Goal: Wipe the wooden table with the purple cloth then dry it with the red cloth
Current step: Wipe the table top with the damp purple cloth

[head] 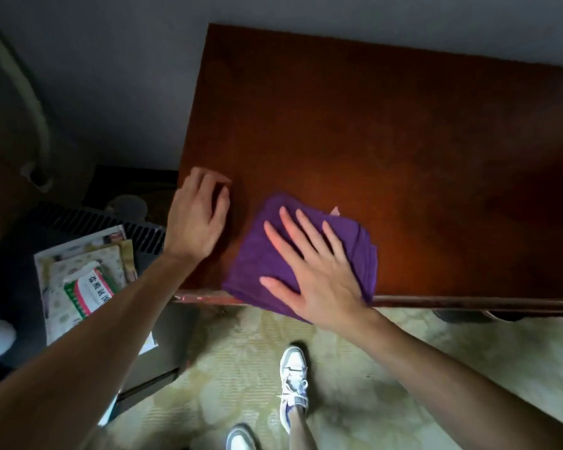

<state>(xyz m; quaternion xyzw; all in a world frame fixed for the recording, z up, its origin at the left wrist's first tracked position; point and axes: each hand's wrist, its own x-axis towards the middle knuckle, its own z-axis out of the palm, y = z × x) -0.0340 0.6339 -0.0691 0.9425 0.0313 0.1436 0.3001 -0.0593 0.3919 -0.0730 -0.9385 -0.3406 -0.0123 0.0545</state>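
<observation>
At table (371, 125) edge, R hand (319, 271) presses purple cloth (257, 254).

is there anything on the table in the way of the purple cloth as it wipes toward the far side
Nothing visible does. The right hand presses flat on the purple cloth at the wooden table's near edge; the left hand rests off to the side.

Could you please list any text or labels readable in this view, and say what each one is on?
"盐酸": the first black characters on the white, green and red packet on the stack of papers left of the wooden table; the following characters are blurred or hidden by the left arm.
No readable text elsewhere, including the purple cloth.
</observation>
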